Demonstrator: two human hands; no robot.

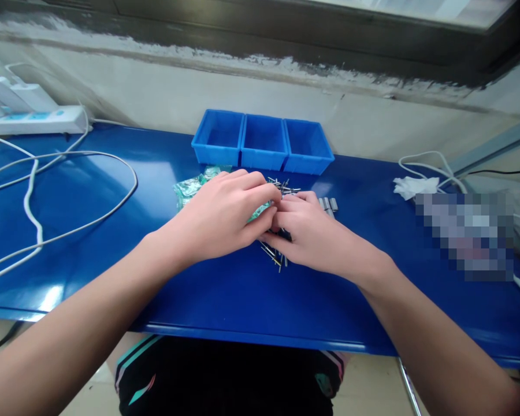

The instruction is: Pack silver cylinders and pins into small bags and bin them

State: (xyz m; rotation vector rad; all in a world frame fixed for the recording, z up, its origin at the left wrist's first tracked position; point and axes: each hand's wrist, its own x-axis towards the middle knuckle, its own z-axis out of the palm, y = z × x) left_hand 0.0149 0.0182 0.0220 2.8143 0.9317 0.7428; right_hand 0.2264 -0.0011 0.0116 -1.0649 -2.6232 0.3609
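Observation:
My left hand point(225, 216) and my right hand point(309, 234) meet over a heap of small metal pins point(281, 188) on the blue table point(112, 231). Both hands have their fingers curled and pressed together above the heap; what they pinch is hidden. A crumpled clear greenish plastic bag point(193, 186) lies under and behind my left hand. A few short metal sleeves point(328, 203) lie just right of the heap, beside my right hand. More pins point(272, 255) show below my fingers.
Three blue bins point(263, 141) stand in a row behind the heap. White cables point(69, 190) loop over the table's left part from a power strip point(34, 119). A white crumpled cloth point(413, 186) and more cable lie at the right. The table's front edge is close to my body.

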